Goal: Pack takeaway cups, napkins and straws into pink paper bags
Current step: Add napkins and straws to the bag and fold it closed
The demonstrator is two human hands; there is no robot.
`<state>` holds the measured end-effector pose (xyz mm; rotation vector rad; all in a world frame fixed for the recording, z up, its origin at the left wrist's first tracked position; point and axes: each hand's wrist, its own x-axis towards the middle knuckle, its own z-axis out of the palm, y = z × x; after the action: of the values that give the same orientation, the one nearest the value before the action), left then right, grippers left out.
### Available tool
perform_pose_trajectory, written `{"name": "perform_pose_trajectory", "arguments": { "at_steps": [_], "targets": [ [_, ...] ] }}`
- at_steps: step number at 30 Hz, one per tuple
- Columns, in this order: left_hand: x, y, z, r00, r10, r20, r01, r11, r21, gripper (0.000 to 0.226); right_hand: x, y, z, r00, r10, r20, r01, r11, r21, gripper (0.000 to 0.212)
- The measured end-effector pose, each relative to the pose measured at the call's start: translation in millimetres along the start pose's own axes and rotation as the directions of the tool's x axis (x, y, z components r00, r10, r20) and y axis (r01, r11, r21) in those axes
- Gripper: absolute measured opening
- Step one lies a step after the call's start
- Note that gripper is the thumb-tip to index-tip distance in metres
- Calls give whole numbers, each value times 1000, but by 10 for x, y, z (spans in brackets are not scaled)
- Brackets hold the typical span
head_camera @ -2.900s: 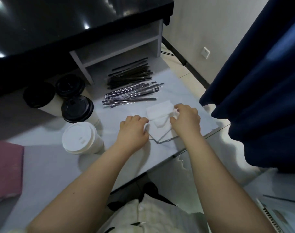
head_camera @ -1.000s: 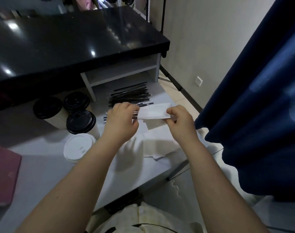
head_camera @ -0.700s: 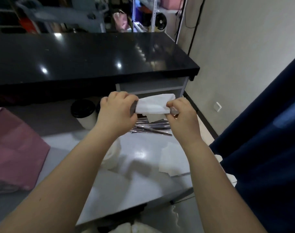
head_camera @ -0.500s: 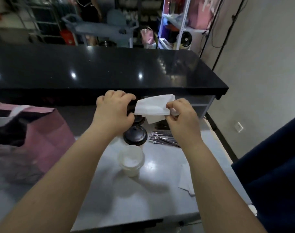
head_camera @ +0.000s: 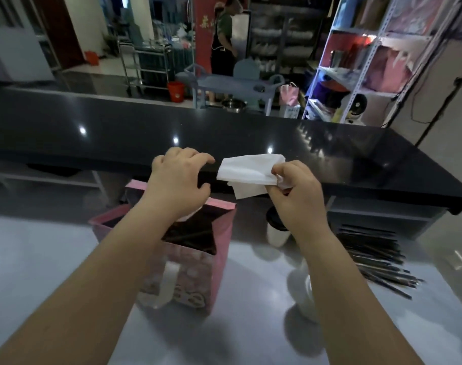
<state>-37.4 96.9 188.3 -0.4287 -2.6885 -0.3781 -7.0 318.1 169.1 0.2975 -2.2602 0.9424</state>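
Observation:
An open pink paper bag (head_camera: pixel 219 248) with a white handle stands on the grey table (head_camera: pixel 40 259). My left hand (head_camera: pixel 180 177) hovers over its mouth with loosely curved fingers and holds nothing. Just right of it, my right hand (head_camera: pixel 295 191) pinches a folded white napkin (head_camera: pixel 251 169) in the air above the bag's right edge. A black-lidded cup (head_camera: pixel 274 230) stands right of the bag, behind my right forearm. That forearm also partly hides a white cup (head_camera: pixel 307 299) nearer to me. Black wrapped straws (head_camera: pixel 374 256) lie in a pile at the right.
A glossy black counter (head_camera: pixel 251 138) runs across behind the table, with a grey shelf (head_camera: pixel 382 219) under its right end. Beyond it are a person (head_camera: pixel 223 35) standing, a cart and metal shelving (head_camera: pixel 369 61) with pink bags.
My view has swung left from the napkin pile to the pink bag. Both hands lifted a napkin and carried it along; my left hand has now let go, so only the right holds it.

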Motion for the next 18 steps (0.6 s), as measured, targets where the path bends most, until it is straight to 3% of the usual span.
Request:
{"name": "perform_pose_trajectory", "arguments": {
  "at_steps": [4,8,12,15,18],
  "targets": [
    [-133,-748,-146,999,-29,21,31,995,-96,45,-13,-371,449,1000,27,5,-27,997,75,20],
    [-216,-1317,-142,997,32,71,-7,944,-329,28,-193,-752,897,993,70,95,-81,990,113,26],
    [-211,-1550,-9,989,97,111,-47,920,-389,19,-437,-935,1247,956,104,273,-71,989,-128,14],
    [-213,-1607,85,982,138,129,-76,915,-397,22,-481,-976,1368,872,179,456,20,917,-399,20],
    [-223,-1627,152,972,189,140,-119,908,-402,22,-439,-978,1353,811,282,513,-20,889,-458,29]
  ]
}}
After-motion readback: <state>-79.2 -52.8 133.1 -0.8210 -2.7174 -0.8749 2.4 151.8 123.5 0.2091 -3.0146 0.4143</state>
